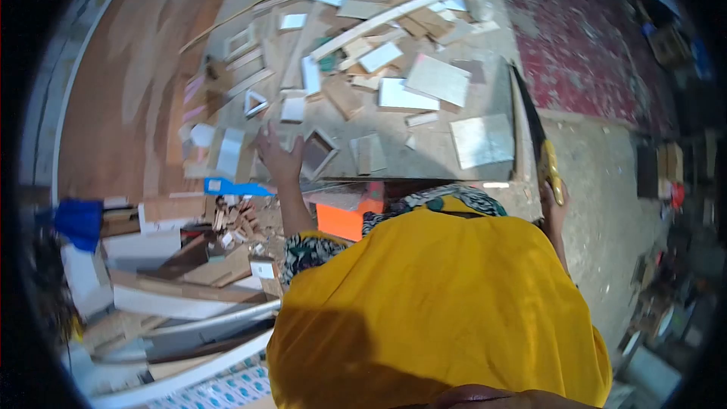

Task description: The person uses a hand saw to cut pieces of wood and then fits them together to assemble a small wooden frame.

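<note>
My left hand [280, 154] is at the near edge of the worktable [432, 163], fingers spread, beside a small open wooden frame [319, 153]. A small white block [292, 109] lies just beyond its fingertips. At the table's right side, my right hand [556, 198] is wrapped round the yellow handle of a handsaw [535, 117]. The dark blade points away from me along the table's right edge. A pale square board [482, 141] lies left of the saw. Farther in are a white board [438, 79] and a small triangular frame [256, 103].
Long thin wooden strips [397, 17] and several offcuts cover the table's far part. Below left, boards [182, 295] are piled near a blue cloth [79, 223]. An orange object [340, 221] sits under the near edge. Clutter lines the right side.
</note>
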The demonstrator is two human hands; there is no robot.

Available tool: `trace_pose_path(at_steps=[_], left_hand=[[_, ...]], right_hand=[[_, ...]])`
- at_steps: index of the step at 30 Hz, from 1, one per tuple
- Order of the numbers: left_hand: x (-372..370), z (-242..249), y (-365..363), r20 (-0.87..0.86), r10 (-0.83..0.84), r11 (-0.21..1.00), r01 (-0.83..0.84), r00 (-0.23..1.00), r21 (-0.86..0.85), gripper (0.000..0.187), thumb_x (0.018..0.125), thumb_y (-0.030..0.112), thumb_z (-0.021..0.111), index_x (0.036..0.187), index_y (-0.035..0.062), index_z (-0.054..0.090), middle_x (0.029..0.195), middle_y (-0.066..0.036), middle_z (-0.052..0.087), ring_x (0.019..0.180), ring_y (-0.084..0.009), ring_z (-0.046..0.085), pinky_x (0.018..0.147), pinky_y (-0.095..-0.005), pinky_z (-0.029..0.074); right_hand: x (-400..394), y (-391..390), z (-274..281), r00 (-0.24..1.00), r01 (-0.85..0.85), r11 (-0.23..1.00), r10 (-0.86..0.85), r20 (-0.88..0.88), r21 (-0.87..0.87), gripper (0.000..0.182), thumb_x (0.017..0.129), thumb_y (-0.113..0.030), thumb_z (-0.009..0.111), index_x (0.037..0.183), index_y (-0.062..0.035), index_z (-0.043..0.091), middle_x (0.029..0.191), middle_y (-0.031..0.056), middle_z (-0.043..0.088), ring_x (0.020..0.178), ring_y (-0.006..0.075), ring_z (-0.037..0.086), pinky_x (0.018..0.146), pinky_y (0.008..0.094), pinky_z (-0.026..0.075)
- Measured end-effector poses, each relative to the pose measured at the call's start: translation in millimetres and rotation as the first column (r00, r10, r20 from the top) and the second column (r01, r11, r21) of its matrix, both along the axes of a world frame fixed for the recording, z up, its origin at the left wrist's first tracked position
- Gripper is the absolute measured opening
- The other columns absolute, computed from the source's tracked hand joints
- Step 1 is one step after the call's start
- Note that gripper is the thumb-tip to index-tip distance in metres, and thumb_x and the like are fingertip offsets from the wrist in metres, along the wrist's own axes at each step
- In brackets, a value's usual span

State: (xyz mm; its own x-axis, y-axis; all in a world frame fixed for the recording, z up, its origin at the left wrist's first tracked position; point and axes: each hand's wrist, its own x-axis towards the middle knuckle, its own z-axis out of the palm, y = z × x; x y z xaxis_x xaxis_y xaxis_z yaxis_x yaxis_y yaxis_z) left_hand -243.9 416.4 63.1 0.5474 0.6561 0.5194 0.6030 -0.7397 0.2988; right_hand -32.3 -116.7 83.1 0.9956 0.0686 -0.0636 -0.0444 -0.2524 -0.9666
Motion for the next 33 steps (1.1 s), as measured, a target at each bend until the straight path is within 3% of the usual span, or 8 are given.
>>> trace_pose_path(at_steps=[3,6,10,17,22,26,31,33], left_hand=[[48.9,20.2,-53.5,0.144,-0.226,0.972,0.234,0.963,-0.034,0.071,0.070,0.031,0.071,0.129,0.0034,0.043,0.128,-0.022,0.042,0.121,-0.0418,0.035,0.100,-0.0487,0.030],[102.9,17.4,-112.7,0.153,-0.577,0.783,0.597,0.802,-0.177,0.068,0.070,0.030,0.070,0.127,0.0015,0.045,0.127,-0.020,0.046,0.122,-0.0375,0.037,0.103,-0.0461,0.027],[158.4,0.2,-203.5,-0.094,-0.869,0.492,0.829,0.486,-0.265,0.076,0.068,0.037,0.070,0.126,-0.0038,0.042,0.130,-0.022,0.042,0.124,-0.0369,0.036,0.103,-0.0483,0.026],[202.4,-29.2,-263.8,-0.450,-0.759,0.644,0.647,0.470,-0.409,0.111,0.058,0.055,0.073,0.138,-0.0023,0.021,0.147,-0.017,0.016,0.138,-0.0308,0.010,0.108,-0.0537,0.010],[208.4,-50.3,-281.0,-0.416,-0.796,0.595,0.690,0.439,-0.412,0.116,0.058,0.058,0.071,0.139,-0.0026,0.017,0.148,-0.018,0.013,0.139,-0.0298,0.006,0.109,-0.0525,0.006],[212.6,-54.2,-305.2,-0.400,-0.829,0.545,0.724,0.391,-0.423,0.111,0.061,0.054,0.070,0.140,-0.0028,0.016,0.148,-0.018,0.013,0.139,-0.0298,0.005,0.109,-0.0523,0.005],[219.4,-60.3,-333.0,-0.420,-0.786,0.616,0.634,0.453,-0.468,0.096,0.070,0.044,0.063,0.140,-0.0008,0.016,0.148,-0.017,0.013,0.139,-0.0298,0.003,0.109,-0.0524,0.003],[219.0,-68.4,-342.9,-0.405,-0.755,0.655,0.620,0.516,-0.431,0.091,0.072,0.041,0.061,0.141,0.0003,0.017,0.148,-0.016,0.013,0.139,-0.0297,0.003,0.109,-0.0522,0.003]], right_hand=[[-3.5,3.3,-9.9,0.995,0.101,0.995,-0.101,0.008,0.017,0.019,0.081,-0.018,0.063,0.091,-0.0016,0.059,0.066,-0.0011,0.051,0.060,0.0072,0.046,0.053,0.0227,0.038],[-4.3,7.8,-16.2,0.991,0.134,0.990,-0.134,-0.015,0.051,0.018,0.082,-0.018,0.063,0.091,-0.0026,0.059,0.066,-0.0016,0.051,0.059,0.0077,0.047,0.053,0.0224,0.038],[-11.7,10.6,-10.6,0.990,0.143,0.975,-0.139,-0.034,0.168,0.013,0.084,-0.016,0.061,0.082,-0.0047,0.054,0.067,-0.0016,0.050,0.057,0.0062,0.044,0.050,0.0207,0.035],[-67.8,-11.0,6.7,0.962,0.266,0.946,-0.272,0.007,0.188,0.019,0.084,-0.019,0.061,0.075,-0.0070,0.050,0.062,-0.0020,0.047,0.053,0.0054,0.041,0.047,0.0212,0.032],[-129.3,-32.5,25.9,0.951,0.301,0.931,-0.277,-0.135,0.208,0.021,0.082,-0.021,0.063,0.075,-0.0054,0.050,0.062,0.0002,0.049,0.052,0.0076,0.046,0.047,0.0209,0.036],[-159.5,-38.9,17.1,0.976,0.217,0.973,-0.215,-0.039,0.080,0.021,0.081,-0.018,0.065,0.075,-0.0024,0.052,0.063,0.0020,0.050,0.052,0.0084,0.049,0.045,0.0226,0.039],[-161.9,-37.0,-15.4,0.986,0.070,0.980,-0.039,0.165,-0.187,0.019,0.078,-0.014,0.066,0.079,-0.0012,0.053,0.063,0.0119,0.047,0.055,0.0221,0.049,0.053,0.0323,0.039],[-157.1,-35.0,-27.7,0.976,0.023,0.955,0.042,0.212,-0.294,0.020,0.077,-0.015,0.067,0.081,-0.0024,0.053,0.066,0.0165,0.050,0.060,0.0351,0.052,0.055,0.0360,0.041]])
